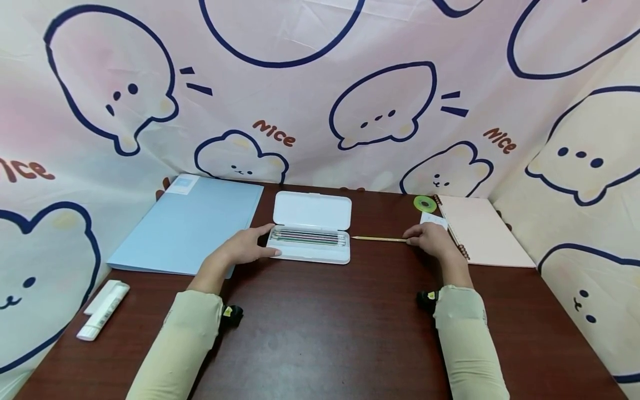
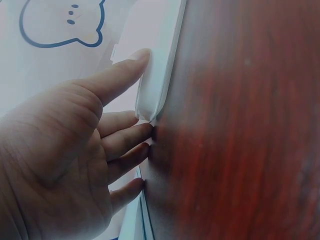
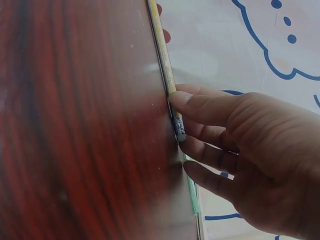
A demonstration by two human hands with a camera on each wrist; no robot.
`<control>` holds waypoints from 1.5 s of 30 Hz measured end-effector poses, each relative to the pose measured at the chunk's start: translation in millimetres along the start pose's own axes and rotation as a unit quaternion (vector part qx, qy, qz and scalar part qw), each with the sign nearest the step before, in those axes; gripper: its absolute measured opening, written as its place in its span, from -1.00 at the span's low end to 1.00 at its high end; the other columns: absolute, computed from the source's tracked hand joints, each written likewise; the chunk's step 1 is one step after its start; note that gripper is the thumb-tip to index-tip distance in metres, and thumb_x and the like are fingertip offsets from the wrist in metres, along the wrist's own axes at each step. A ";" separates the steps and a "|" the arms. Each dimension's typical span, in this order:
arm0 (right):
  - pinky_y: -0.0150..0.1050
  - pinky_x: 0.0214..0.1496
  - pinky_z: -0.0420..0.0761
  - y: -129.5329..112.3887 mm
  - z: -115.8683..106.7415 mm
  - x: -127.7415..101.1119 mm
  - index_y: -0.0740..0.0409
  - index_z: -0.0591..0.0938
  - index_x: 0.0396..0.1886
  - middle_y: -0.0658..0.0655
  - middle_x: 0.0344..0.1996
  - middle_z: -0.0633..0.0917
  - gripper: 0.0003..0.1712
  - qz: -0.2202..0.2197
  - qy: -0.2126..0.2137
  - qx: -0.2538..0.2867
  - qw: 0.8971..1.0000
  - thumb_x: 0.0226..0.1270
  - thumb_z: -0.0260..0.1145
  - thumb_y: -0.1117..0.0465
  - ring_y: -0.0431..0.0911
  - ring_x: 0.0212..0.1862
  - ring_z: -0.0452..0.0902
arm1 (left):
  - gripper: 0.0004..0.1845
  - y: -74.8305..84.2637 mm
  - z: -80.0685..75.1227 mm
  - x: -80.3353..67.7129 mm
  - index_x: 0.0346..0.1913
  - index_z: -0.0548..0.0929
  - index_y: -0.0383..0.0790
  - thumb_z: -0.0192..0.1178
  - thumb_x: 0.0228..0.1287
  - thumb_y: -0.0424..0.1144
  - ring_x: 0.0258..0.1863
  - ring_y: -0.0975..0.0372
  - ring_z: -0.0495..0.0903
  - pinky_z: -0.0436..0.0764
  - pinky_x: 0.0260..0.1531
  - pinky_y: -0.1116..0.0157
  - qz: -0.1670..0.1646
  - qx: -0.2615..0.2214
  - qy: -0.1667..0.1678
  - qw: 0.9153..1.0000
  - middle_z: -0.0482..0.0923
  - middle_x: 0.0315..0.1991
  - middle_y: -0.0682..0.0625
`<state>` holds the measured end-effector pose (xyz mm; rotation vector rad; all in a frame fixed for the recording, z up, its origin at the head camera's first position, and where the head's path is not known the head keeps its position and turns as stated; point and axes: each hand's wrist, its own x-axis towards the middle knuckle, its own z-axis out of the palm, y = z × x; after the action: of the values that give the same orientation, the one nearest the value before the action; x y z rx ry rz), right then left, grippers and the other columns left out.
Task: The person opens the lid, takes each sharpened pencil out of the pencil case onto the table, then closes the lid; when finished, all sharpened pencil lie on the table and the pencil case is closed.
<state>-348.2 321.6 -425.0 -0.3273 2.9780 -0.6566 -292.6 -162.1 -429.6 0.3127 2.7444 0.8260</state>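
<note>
A white pencil case lies with its lid tipped back, several pencils inside. My left hand grips its left end, thumb at the front corner and index finger at the back corner. In the left wrist view, the thumb of the left hand is against the case, with the other fingers near its end. My right hand pinches a yellow pencil near its eraser end, its other end pointing at the case. The right wrist view shows the pencil between thumb and fingers, low along the tabletop.
Left of the case lies a light blue folder, with a white glue-stick-like tube nearer the front left. A spiral notebook, a green tape roll and a small white block are at the right. A patterned cloth hangs behind.
</note>
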 end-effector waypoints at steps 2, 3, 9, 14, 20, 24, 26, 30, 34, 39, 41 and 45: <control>0.16 0.17 0.54 -2.7 -3.3 -1.3 0.08 0.79 -0.05 0.26 0.01 0.76 -0.79 0.002 0.000 -0.002 1.000 0.40 0.35 0.20 0.18 0.09 0.59 | -0.05 0.8 -1.2 -0.3 0.62 0.09 -0.16 0.28 0.35 0.15 0.49 -0.17 0.26 0.32 0.41 -0.19 0.001 0.001 0.000 1.000 0.27 0.52 -0.28; 0.17 0.19 0.53 -3.9 -4.8 -2.1 0.09 0.78 -0.02 0.27 0.04 0.74 -0.78 0.005 -0.001 -0.001 1.000 0.41 0.34 0.19 0.19 0.11 0.58 | -0.05 1.2 -1.8 -0.5 0.62 0.10 -0.16 0.28 0.35 0.15 0.49 -0.17 0.26 0.32 0.41 -0.18 0.002 0.001 0.000 1.000 0.27 0.52 -0.27; 0.20 0.22 0.51 -7.2 -10.1 -6.0 0.10 0.72 0.11 0.29 0.12 0.69 -0.69 0.020 -0.006 0.003 1.000 0.44 0.32 0.15 0.20 0.16 0.54 | -0.06 3.6 -3.6 -1.0 0.62 0.10 -0.18 0.28 0.36 0.13 0.49 -0.17 0.26 0.32 0.41 -0.18 0.004 0.004 -0.001 1.000 0.27 0.52 -0.28; 0.17 0.21 0.55 -12.1 -9.7 -4.7 0.11 0.68 0.19 0.27 0.14 0.69 -0.63 -0.005 0.001 0.015 1.000 0.47 0.30 0.10 0.18 0.17 0.56 | -0.06 4.5 -3.3 -3.2 0.61 0.11 -0.19 0.28 0.36 0.13 0.49 -0.16 0.27 0.34 0.40 -0.17 -0.003 0.004 -0.004 1.000 0.27 0.52 -0.28; 0.16 0.23 0.55 -32.1 -8.9 -1.9 0.08 0.67 0.20 0.22 0.17 0.69 -0.61 -0.045 0.016 0.056 0.997 0.50 0.28 0.04 0.15 0.21 0.56 | -0.06 5.4 -3.4 -2.2 0.61 0.12 -0.19 0.29 0.34 0.14 0.46 -0.16 0.31 0.35 0.39 -0.18 -0.004 0.004 0.002 1.000 0.29 0.51 -0.28; 0.17 0.27 0.54 -54.4 -5.2 1.4 0.04 0.67 0.21 0.16 0.19 0.68 -0.59 -0.065 0.010 0.079 0.995 0.50 0.27 -0.01 0.12 0.27 0.53 | -0.06 5.1 -3.6 -2.5 0.61 0.13 -0.18 0.30 0.33 0.14 0.45 -0.16 0.32 0.35 0.38 -0.19 -0.007 0.005 0.004 1.000 0.31 0.50 -0.28; 0.16 0.29 0.53 -66.8 -1.7 3.3 0.03 0.67 0.22 0.12 0.21 0.67 -0.59 -0.072 0.000 0.088 0.993 0.50 0.27 -0.01 0.11 0.29 0.52 | -0.05 5.1 -3.2 -3.4 0.61 0.13 -0.18 0.30 0.33 0.15 0.45 -0.17 0.32 0.35 0.38 -0.20 -0.010 0.006 0.004 1.000 0.31 0.49 -0.29; 0.16 0.31 0.52 -87.5 6.8 6.4 -0.01 0.69 0.20 0.09 0.20 0.69 -0.61 -0.083 -0.014 0.080 0.993 0.50 0.27 -0.02 0.08 0.28 0.52 | -0.05 5.6 -1.3 -3.3 0.60 0.14 -0.19 0.31 0.32 0.15 0.44 -0.17 0.33 0.36 0.37 -0.21 -0.005 0.001 0.003 1.000 0.32 0.48 -0.30; 0.12 0.28 0.53 -107.0 18.7 11.3 -0.02 0.71 0.17 0.08 0.14 0.72 -0.64 -0.100 -0.025 0.079 0.992 0.48 0.29 0.00 0.04 0.21 0.55 | -0.06 3.6 1.2 -4.1 0.60 0.15 -0.20 0.31 0.32 0.14 0.44 -0.17 0.33 0.37 0.36 -0.20 0.003 -0.002 0.005 1.000 0.33 0.48 -0.29; -0.03 0.11 0.62 -131.2 33.3 19.2 -0.06 0.72 0.14 0.03 0.03 0.75 -0.67 -0.120 -0.037 0.078 0.989 0.47 0.31 0.02 -0.04 0.05 0.60 | -0.06 2.5 2.4 -2.9 0.60 0.15 -0.19 0.31 0.33 0.14 0.45 -0.16 0.32 0.37 0.37 -0.20 0.001 0.003 0.004 1.000 0.34 0.48 -0.28; -0.10 0.05 0.64 -140.4 38.2 22.1 -0.07 0.72 0.14 0.01 0.00 0.76 -0.68 -0.130 -0.043 0.064 0.989 0.47 0.31 0.03 -0.07 0.00 0.61 | -0.06 2.5 1.8 -2.6 0.60 0.15 -0.18 0.31 0.32 0.14 0.46 -0.16 0.32 0.36 0.37 -0.20 -0.001 0.003 0.004 1.000 0.33 0.48 -0.27; -0.12 0.02 0.65 -154.9 45.9 26.2 -0.04 0.72 0.16 0.04 -0.01 0.77 -0.68 -0.147 -0.069 0.035 0.986 0.48 0.30 0.08 -0.07 -0.01 0.64 | -0.05 3.0 0.2 -3.2 0.60 0.15 -0.17 0.32 0.31 0.16 0.45 -0.15 0.33 0.37 0.37 -0.19 -0.004 0.000 0.005 1.000 0.33 0.49 -0.26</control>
<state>-338.7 159.8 -401.7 -0.7820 2.7914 -0.7279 -289.1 -160.4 -427.6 0.2985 2.7542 0.8271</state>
